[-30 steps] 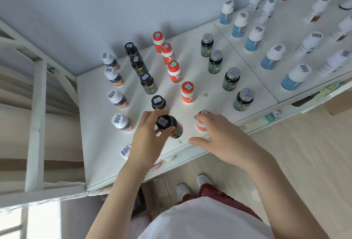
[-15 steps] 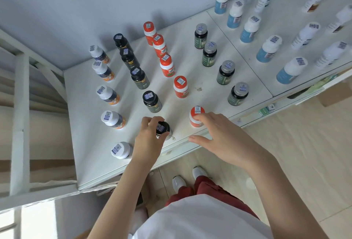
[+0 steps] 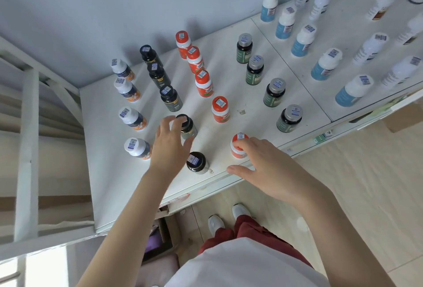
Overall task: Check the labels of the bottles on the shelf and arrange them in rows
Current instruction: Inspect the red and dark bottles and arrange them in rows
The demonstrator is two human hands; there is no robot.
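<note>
Small bottles stand in rows on the white shelf (image 3: 103,172): white-capped ones at the left, black-capped ones, orange ones, then green ones with silver caps. My left hand (image 3: 170,147) is spread over the fourth black-capped bottle (image 3: 187,127), fingertips at its cap and thumb beside its body. The front black-capped bottle (image 3: 196,163) stands free just right of that wrist. My right hand (image 3: 263,167) rests its fingers on the cap of the front orange bottle (image 3: 238,147), with the thumb stretched along the shelf's front edge.
Blue bottles with white caps (image 3: 325,65) and more white bottles fill the adjoining shelf board to the right. A grey wall backs the shelf. White frame bars (image 3: 27,149) stand at the left. Below the edge are a tiled floor and my white shoes (image 3: 215,222).
My left hand set the front black-capped bottle down near the shelf edge, let it go and moved back to the bottle behind it. My right hand stayed on the front orange bottle.
</note>
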